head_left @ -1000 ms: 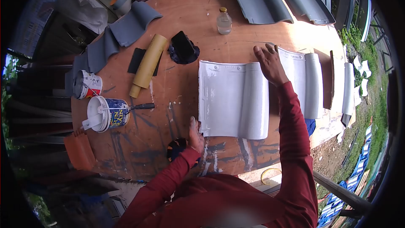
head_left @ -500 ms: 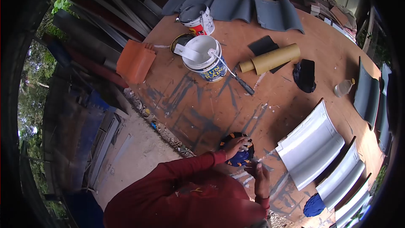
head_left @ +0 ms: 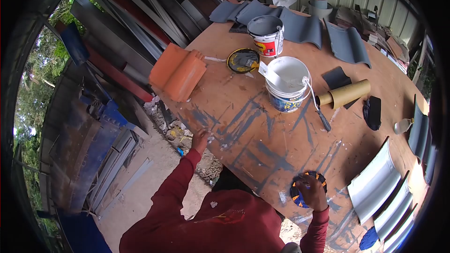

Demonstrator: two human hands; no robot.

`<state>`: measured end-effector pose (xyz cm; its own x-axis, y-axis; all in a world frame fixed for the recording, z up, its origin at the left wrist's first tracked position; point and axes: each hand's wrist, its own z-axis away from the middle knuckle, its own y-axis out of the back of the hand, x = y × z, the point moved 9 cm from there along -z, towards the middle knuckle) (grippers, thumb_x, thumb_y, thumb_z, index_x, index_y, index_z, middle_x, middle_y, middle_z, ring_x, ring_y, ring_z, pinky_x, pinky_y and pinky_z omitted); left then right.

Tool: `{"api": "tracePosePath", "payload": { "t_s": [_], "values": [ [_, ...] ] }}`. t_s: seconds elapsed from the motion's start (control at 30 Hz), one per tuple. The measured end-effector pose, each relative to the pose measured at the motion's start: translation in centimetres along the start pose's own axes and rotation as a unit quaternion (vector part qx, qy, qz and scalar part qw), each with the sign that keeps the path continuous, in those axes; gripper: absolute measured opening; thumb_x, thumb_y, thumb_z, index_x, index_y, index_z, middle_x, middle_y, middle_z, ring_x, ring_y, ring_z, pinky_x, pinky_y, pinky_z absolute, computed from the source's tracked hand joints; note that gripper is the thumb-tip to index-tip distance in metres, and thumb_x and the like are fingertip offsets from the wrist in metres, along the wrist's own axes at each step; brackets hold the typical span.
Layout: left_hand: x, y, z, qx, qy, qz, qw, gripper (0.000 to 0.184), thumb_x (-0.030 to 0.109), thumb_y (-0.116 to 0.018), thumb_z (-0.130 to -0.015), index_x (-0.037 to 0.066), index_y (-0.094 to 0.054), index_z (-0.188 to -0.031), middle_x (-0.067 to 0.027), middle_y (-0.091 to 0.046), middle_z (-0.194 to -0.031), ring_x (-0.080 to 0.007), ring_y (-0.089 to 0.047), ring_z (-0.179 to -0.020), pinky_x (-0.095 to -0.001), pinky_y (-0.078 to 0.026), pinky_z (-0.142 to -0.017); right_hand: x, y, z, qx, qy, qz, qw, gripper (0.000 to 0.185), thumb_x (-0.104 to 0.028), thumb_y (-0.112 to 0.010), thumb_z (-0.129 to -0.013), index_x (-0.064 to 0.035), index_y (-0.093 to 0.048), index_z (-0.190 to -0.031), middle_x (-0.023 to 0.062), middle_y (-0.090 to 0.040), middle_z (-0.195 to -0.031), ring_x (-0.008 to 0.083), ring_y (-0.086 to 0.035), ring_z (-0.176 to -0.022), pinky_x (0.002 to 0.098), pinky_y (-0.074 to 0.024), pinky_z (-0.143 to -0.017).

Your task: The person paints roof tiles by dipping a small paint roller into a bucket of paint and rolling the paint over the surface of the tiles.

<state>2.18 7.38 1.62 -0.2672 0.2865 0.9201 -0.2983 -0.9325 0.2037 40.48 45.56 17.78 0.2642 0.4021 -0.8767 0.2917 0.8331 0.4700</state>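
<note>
My right hand is over a round dark-blue cloth thing with orange marks around its rim, lying on the table. The fingers are curled, and part of the round thing is hidden under them. Whether they pinch the cloth or something small does not show. My left hand is away to the left, at the table's near-left edge, with its fingers stretched out and pale paint-like marks at the tips. I make out nothing held in it.
A white paint bucket with a roller stands on the brown table. Behind are a grey paint bucket and a lid. White tiles, an orange tile and grey tiles lie around the edges.
My left hand has left the round blue thing and moved left to the table edge. My right hand has come from beside it to over it. The view has shifted left.
</note>
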Motion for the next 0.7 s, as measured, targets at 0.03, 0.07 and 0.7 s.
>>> {"api": "tracePosePath", "payload": {
  "t_s": [0.03, 0.07, 0.7],
  "values": [
    [2.4, 3.4, -2.5, 0.036, -0.052, -0.033, 0.997, 0.02, 0.019, -0.066, -0.1, 0.004, -0.071, -0.111, -0.0036, -0.073, -0.098, -0.01, -0.066, -0.079, -0.0273, -0.051, -0.066, -0.6, -1.9, -1.7, -0.003, -0.044, -0.019, 0.999, 0.038, -0.023, -0.072, -0.095, 0.0046, -0.069, -0.122, 0.024, -0.074, -0.102, 0.0306, -0.075, -0.093, 0.0376, -0.0564, -0.08],
    [4.6, 6.4, -4.8, 0.059, -0.101, -0.032, 0.993, 0.019, 0.015, -0.067, -0.098, 0.003, -0.071, -0.112, -0.0041, -0.073, -0.098, -0.0105, -0.066, -0.081, -0.0285, -0.053, -0.07, -1.4, -4.5, -3.7, 0.005, -0.039, -0.034, 0.999, 0.039, -0.024, -0.072, -0.096, 0.0047, -0.069, -0.122, 0.0232, -0.075, -0.102, 0.0294, -0.075, -0.092, 0.0375, -0.0564, -0.081],
    [19.4, 36.0, -46.4, 0.141, -0.165, -0.467, 0.857, 0.063, 0.038, -0.077, -0.083, 0.001, -0.062, -0.132, -0.0246, -0.064, -0.123, -0.0446, -0.062, -0.116, -0.0522, -0.05, -0.102, -18.6, -45.5, -37.8, -0.174, -0.069, -0.26, 0.947, 0.071, -0.04, -0.068, -0.1, 0.0095, -0.047, -0.146, 0.0228, -0.072, -0.111, 0.0272, -0.071, -0.097, 0.0376, -0.056, -0.09]
  ]
}}
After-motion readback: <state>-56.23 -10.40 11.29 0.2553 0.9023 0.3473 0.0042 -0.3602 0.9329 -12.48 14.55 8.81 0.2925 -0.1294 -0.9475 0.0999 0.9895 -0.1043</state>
